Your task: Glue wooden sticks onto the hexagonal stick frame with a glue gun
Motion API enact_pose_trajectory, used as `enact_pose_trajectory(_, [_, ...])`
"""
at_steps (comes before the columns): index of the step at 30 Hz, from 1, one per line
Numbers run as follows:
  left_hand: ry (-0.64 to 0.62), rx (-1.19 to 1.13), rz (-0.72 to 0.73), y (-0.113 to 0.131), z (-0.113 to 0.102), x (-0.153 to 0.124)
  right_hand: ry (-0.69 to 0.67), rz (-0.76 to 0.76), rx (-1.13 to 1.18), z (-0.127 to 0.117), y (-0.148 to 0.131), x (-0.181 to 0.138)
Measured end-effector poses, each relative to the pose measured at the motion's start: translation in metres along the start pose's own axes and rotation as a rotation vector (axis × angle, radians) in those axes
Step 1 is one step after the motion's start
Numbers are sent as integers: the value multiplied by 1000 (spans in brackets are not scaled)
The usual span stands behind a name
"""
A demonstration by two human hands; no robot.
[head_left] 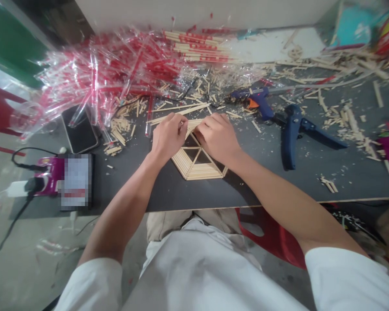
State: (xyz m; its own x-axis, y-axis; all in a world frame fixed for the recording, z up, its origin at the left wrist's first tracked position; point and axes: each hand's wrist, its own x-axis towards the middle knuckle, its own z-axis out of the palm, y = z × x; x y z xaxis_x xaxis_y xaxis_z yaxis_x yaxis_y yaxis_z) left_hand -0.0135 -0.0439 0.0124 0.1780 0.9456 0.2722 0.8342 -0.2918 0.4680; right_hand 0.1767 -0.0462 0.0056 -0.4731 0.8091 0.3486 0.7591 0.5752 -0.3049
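A flat hexagon frame (199, 166) built of glued wooden sticks lies on the dark grey table (188, 194) in front of me. My left hand (167, 136) and my right hand (218, 137) rest side by side on its far edge, fingers curled and pinched on the sticks there. The near half of the frame shows, with spokes meeting at its middle. The fingertips are partly hidden.
A blue glue gun (261, 101) and dark blue cutters (294, 129) lie to the right. Loose stick offcuts (346, 114) are scattered about. A heap of red and clear wrappers (110, 73) fills the back left. A phone (80, 129) and a magenta device (50, 175) sit at left.
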Motion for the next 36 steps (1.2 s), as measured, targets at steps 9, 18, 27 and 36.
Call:
enact_pose_trajectory(9, [5, 0, 0, 0, -2, -1, 137, 64, 42, -20, 18, -3])
enact_pose_trajectory(18, [28, -17, -6, -2, -2, -2, 223, 239, 192, -29, 53, -7])
enact_pose_trajectory(27, [40, -16, -7, -3, -8, -3, 211, 230, 242, -26, 44, -8])
enact_pose_trajectory(36, [43, 91, 3, -9, -20, -7, 43, 175, 316, -38, 43, -11])
